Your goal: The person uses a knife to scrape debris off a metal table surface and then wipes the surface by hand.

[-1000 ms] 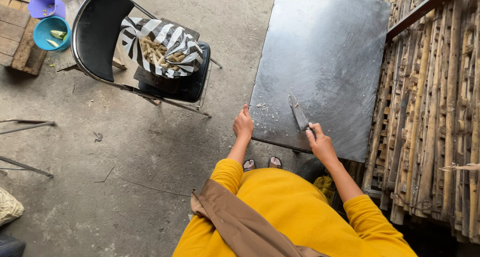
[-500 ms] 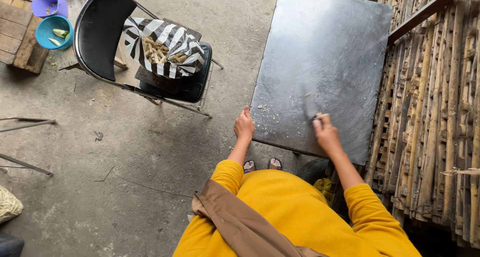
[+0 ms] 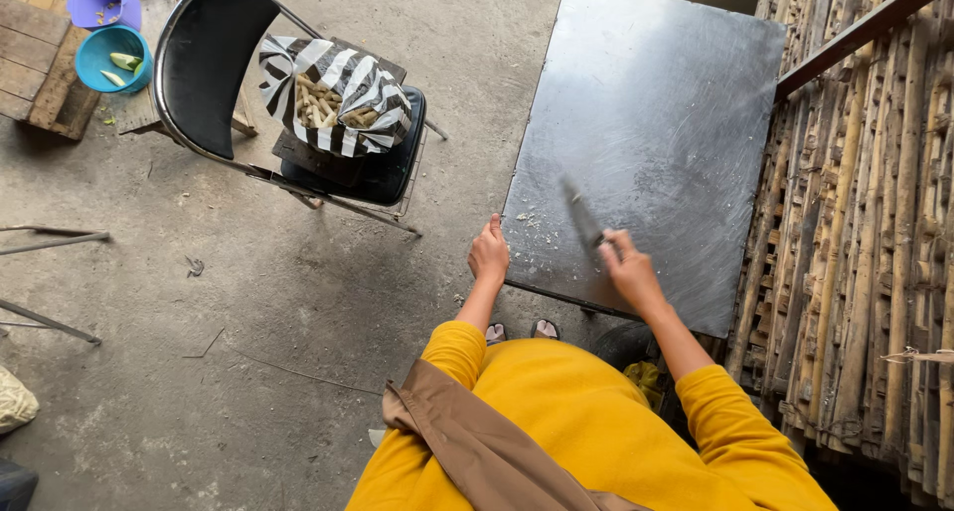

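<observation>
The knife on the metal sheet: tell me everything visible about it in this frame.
The knife has a long, dark, narrow blade, blurred in this view, so its edge and material are hard to tell. Its handle is hidden inside the right hand, which is closed around it. The blade lies low over the grey metal sheet, pointing up and to the left, near pale crumbs by the sheet's near left edge. Whether the blade touches the sheet cannot be told.

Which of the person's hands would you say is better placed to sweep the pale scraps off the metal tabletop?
Probably the right hand: it holds the knife, whose blade lies beside the pale scraps. The left hand is empty at the metal tabletop edge.
</observation>
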